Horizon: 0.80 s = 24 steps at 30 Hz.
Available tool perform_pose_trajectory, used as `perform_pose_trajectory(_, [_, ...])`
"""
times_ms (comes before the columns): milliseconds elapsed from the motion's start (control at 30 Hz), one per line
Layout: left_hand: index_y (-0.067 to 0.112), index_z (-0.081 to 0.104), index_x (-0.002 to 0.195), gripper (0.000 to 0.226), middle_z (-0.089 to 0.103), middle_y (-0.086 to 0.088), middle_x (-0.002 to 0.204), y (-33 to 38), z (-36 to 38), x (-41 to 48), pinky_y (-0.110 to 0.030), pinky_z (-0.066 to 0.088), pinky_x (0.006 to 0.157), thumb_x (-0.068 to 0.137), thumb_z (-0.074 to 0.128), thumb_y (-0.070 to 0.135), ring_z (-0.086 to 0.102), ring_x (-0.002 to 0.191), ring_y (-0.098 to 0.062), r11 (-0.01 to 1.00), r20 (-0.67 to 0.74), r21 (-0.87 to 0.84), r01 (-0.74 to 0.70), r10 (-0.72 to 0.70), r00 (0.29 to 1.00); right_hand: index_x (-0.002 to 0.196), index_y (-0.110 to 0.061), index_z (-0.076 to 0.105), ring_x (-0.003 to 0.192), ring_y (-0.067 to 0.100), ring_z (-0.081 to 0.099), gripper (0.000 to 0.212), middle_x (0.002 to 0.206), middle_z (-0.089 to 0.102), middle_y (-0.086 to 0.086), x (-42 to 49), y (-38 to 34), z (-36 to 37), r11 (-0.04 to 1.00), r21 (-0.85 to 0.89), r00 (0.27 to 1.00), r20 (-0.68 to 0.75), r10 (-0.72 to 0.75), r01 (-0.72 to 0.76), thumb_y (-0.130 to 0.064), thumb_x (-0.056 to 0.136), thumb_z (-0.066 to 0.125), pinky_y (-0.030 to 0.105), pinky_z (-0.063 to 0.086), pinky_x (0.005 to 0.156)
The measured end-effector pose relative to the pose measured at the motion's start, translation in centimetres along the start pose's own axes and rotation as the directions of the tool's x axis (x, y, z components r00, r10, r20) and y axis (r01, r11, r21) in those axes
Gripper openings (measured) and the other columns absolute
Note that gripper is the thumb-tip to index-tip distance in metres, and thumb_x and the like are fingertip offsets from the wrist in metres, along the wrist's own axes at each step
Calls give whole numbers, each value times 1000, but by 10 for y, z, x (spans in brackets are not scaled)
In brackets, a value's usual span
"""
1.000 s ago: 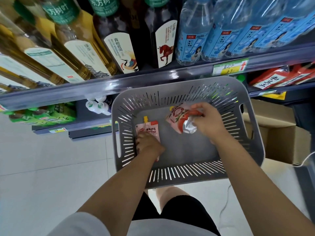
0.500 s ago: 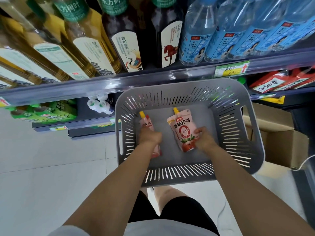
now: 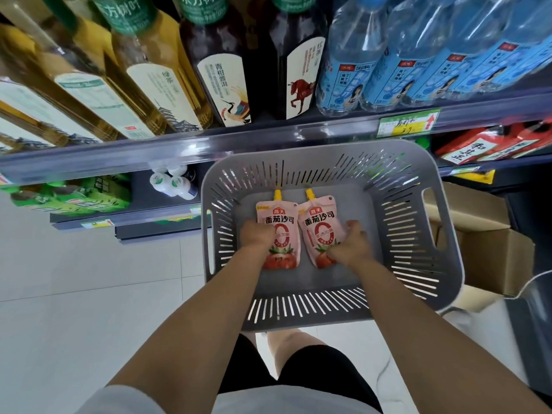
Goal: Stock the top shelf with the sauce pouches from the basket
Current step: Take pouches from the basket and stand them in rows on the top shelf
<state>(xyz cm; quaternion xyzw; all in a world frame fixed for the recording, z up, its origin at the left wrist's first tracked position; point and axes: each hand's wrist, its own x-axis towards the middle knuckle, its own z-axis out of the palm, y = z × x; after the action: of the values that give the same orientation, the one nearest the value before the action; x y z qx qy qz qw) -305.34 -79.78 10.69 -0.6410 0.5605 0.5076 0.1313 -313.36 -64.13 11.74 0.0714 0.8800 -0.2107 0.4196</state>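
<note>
A long shelf edge (image 3: 209, 144) runs across the view. It carries dark and amber tea bottles (image 3: 221, 73) and, toward the right, blue-labelled water bottles (image 3: 388, 70). Whether this is the top shelf cannot be told from here.

Below and in front of it sits the grey slotted basket (image 3: 403, 264), its far edge close under the shelf rail. What holds it up is hidden. A cardboard box (image 3: 493, 255) stands beyond the basket's right edge.

Both arms reach in over the basket's near edge. The left hand (image 3: 257, 237) has its fingers curled round the lower left side of the left pouch (image 3: 280, 222). The right hand (image 3: 352, 246) is wrapped the same way round the lower right side of the right pouch (image 3: 321, 225).

The two pink tomato sauce pouches lie flat on the basket floor, left of centre. They are side by side and touching or nearly so, labels up.

Each pouch's long axis runs from the near edge toward the far edge. The yellow spouts (image 3: 277, 194) point at the far edge, away from the hands and toward the shelf. Each hand is the nearer one to its own pouch and grips from the outer side, so a straight lift up and forward should carry them spout-first.

No other pouches show in the basket, so these look like the last two.
</note>
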Motion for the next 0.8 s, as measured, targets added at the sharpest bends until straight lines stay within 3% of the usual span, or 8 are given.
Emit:
perform_pose_trajectory(67, [4,57,123,41,58,-14,125,0,-2,-5,-36,50,88,84,65,14,59,113,-32,987,-57,145,-68,77,995,141,-16,24,128,33,38,88,138,37,14,0,-9,2,990,-103,992,-67,-107,100,-15,71,77,46,39,103])
perform_pose_trajectory(167, [4,38,138,70,37,-16,139,2,-2,-15,-41,41,105,78,72,16,41,130,-35,944,-57,301,-135,159,986,142,-13,23,128,32,38,85,138,37,13,4,-25,13,952,-244,975,-76,-209,186,-20,74,74,47,40,103])
perform_pose_trajectory(300, [6,31,141,79,31,-15,142,-2,-2,-26,-38,31,111,76,74,13,32,135,-33,910,-17,365,-198,220,975,147,-13,7,133,36,29,99,146,24,16,9,-30,32,900,-415,982,-67,-175,132,-42,77,70,52,36,104])
perform_pose_trajectory(400, [7,27,142,86,29,-14,144,-8,-4,-30,-37,30,111,73,78,14,29,136,-31,865,22,433,-254,271,962,148,-16,-2,134,38,26,112,147,18,18,13,-28,40,870,-482,984,-72,-163,109,-46,71,73,57,37,102])
perform_pose_trajectory(600, [9,12,148,112,26,-12,147,-11,7,-28,-42,29,112,65,84,30,27,138,-31,752,79,593,-286,299,951,148,-20,-3,131,37,28,120,144,21,17,14,-30,31,914,-396,985,-105,-139,87,-42,64,80,54,37,99])
perform_pose_trajectory(800, [7,-7,150,124,13,-15,154,-5,23,-17,-49,30,110,70,78,50,20,142,-35,698,78,682,-218,227,971,148,-4,-3,136,38,23,128,147,16,20,6,-32,-3,984,-155,991,-112,76,-93,-41,60,83,47,33,106])
